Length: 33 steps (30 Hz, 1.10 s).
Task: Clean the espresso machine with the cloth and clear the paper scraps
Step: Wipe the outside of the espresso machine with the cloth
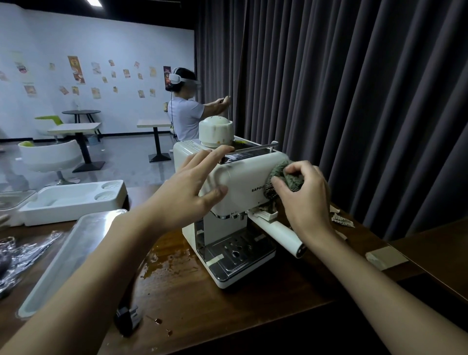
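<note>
On wooden counter (253, 311), espresso machine (238, 187) mid-wipe — our right hand (304, 200) bunches cloth (286, 177) against front; left hand (192, 190) spread, bracing. Paper scraps (342, 219) behind-right wait — next.

Dim foreground, brighter room behind you, with wide-angle bending at the edges.

Your light comes from a ceiling panel (94, 2) at 11 o'clock, washing the far wall (101, 45) pale; the curtain (354, 88) at 2 o'clock stays dark. You get glare off the wet patch on the table (167, 263), and soft motion blur on your left hand (192, 187).
</note>
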Tool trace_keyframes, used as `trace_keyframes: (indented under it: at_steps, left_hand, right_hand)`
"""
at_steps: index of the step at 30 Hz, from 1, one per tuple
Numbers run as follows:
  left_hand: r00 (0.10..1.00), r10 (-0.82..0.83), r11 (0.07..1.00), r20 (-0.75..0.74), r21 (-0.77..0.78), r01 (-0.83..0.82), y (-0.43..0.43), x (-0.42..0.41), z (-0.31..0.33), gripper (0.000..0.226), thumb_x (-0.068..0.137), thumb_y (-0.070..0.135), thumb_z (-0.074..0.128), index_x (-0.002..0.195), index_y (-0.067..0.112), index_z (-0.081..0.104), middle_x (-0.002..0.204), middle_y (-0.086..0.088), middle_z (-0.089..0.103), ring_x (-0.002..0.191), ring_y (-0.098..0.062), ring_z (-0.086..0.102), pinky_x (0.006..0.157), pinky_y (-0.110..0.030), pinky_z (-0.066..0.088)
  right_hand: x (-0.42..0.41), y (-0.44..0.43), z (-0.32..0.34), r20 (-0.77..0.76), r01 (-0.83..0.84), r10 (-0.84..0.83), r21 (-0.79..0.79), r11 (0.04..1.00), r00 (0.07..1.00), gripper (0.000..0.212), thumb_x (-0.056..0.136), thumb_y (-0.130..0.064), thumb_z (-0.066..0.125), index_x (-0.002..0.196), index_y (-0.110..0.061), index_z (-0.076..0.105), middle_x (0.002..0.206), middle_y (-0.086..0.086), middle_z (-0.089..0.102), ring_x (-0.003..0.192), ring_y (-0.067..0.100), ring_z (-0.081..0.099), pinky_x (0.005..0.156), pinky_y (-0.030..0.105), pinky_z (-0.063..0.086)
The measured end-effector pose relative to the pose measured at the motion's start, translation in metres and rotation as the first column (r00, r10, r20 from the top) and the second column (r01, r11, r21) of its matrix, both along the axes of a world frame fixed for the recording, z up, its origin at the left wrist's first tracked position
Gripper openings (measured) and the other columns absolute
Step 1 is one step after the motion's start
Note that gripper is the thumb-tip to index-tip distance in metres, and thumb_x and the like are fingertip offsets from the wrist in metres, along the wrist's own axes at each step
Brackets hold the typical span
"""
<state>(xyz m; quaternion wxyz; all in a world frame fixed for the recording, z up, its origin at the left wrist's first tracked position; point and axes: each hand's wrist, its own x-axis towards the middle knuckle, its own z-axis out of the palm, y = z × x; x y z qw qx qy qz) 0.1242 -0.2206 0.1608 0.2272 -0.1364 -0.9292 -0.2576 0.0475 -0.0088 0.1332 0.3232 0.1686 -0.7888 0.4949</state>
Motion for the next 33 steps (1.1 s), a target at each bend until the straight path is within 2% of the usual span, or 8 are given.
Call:
trace_keyframes:
  at_steps: [3, 10, 15, 18, 21, 25, 30, 33]
  left_hand:
    - [1.0, 0.002, 1.0, 0.0, -0.006, -0.002, -0.001, 0.0, 0.0, 0.07, 0.091, 0.044, 0.049, 0.155, 0.042, 0.019, 0.15, 0.021, 0.031, 0.142, -0.005, 0.023, 0.108, -0.029, 0.024]
    - [1.0, -0.012, 1.0, -0.008, 0.0, 0.012, 0.0, 0.002, 0.0, 0.069, 0.092, 0.045, 0.049, 0.152, 0.05, 0.016, 0.141, 0.032, 0.029, 0.138, 0.0, 0.025, 0.106, -0.033, 0.03]
    - [1.0, -0.02, 1.0, -0.018, 0.022, 0.02, -0.001, 0.005, -0.001, 0.072, 0.09, 0.039, 0.055, 0.151, 0.051, 0.018, 0.143, 0.034, 0.03, 0.139, 0.001, 0.028, 0.106, -0.034, 0.033]
    - [1.0, -0.022, 0.999, -0.002, 0.034, 0.022, 0.0, 0.006, -0.001, 0.074, 0.088, 0.035, 0.054, 0.152, 0.05, 0.019, 0.146, 0.03, 0.03, 0.141, 0.001, 0.026, 0.107, -0.031, 0.03]
    - [0.999, -0.014, 0.998, 0.032, 0.063, 0.012, 0.002, 0.008, 0.0, 0.081, 0.082, 0.027, 0.051, 0.151, 0.052, 0.018, 0.149, 0.025, 0.031, 0.14, 0.003, 0.024, 0.108, -0.03, 0.028]
    - [0.999, -0.012, 0.997, 0.048, 0.076, 0.008, 0.003, 0.009, 0.002, 0.084, 0.077, 0.027, 0.048, 0.15, 0.052, 0.018, 0.151, 0.022, 0.03, 0.141, 0.002, 0.022, 0.108, -0.034, 0.029]
    - [0.998, -0.021, 0.998, 0.052, 0.067, 0.018, 0.002, 0.01, 0.002, 0.082, 0.081, 0.025, 0.052, 0.151, 0.052, 0.018, 0.152, 0.023, 0.03, 0.144, 0.002, 0.021, 0.111, -0.034, 0.03]
    - [0.996, -0.061, 0.998, 0.072, 0.037, 0.058, -0.004, 0.011, 0.005, 0.085, 0.09, 0.012, 0.06, 0.151, 0.053, 0.018, 0.149, 0.03, 0.028, 0.138, 0.015, 0.023, 0.111, -0.025, 0.028]
  right_hand:
    - [-0.007, 0.002, 0.003, -0.026, 0.048, -0.049, -0.025, 0.999, 0.998, 0.023, 0.083, -0.021, 0.074, 0.101, -0.018, 0.06, 0.102, 0.0, 0.061, 0.096, 0.015, 0.056, 0.081, 0.026, 0.046]
    - [0.002, -0.002, 0.006, -0.002, 0.027, -0.027, 0.045, 0.999, 1.0, 0.046, 0.086, -0.023, 0.072, 0.128, -0.008, 0.061, 0.128, 0.002, 0.055, 0.117, 0.014, 0.051, 0.093, 0.016, 0.036]
    - [0.026, -0.017, 0.009, -0.118, -0.1, 0.126, 0.201, 0.974, 0.985, 0.047, 0.086, -0.014, 0.071, 0.131, -0.009, 0.059, 0.141, 0.004, 0.048, 0.128, 0.015, 0.045, 0.108, 0.022, 0.034]
    - [0.02, -0.015, 0.011, -0.145, -0.077, 0.113, 0.234, 0.969, 0.983, 0.043, 0.086, -0.009, 0.069, 0.129, -0.008, 0.062, 0.139, 0.006, 0.049, 0.127, 0.016, 0.046, 0.107, 0.014, 0.03]
    - [0.008, -0.005, 0.011, -0.077, -0.01, 0.021, 0.135, 0.991, 0.997, 0.039, 0.086, -0.01, 0.07, 0.125, -0.01, 0.064, 0.13, 0.006, 0.048, 0.121, 0.018, 0.046, 0.093, -0.004, 0.024]
    - [0.016, -0.013, 0.01, -0.073, -0.007, 0.015, 0.106, 0.994, 0.997, 0.034, 0.083, -0.011, 0.072, 0.116, -0.011, 0.068, 0.116, 0.002, 0.049, 0.107, 0.015, 0.05, 0.084, 0.005, 0.029]
    - [0.052, -0.04, -0.001, -0.225, -0.11, 0.152, 0.188, 0.976, 0.962, 0.03, 0.077, -0.008, 0.078, 0.105, -0.007, 0.067, 0.102, 0.001, 0.049, 0.09, 0.011, 0.05, 0.082, -0.001, 0.032]
    - [0.052, -0.037, -0.003, -0.268, -0.119, 0.18, 0.226, 0.967, 0.947, 0.03, 0.078, -0.007, 0.078, 0.106, -0.007, 0.067, 0.104, 0.0, 0.047, 0.093, 0.01, 0.05, 0.086, 0.001, 0.033]
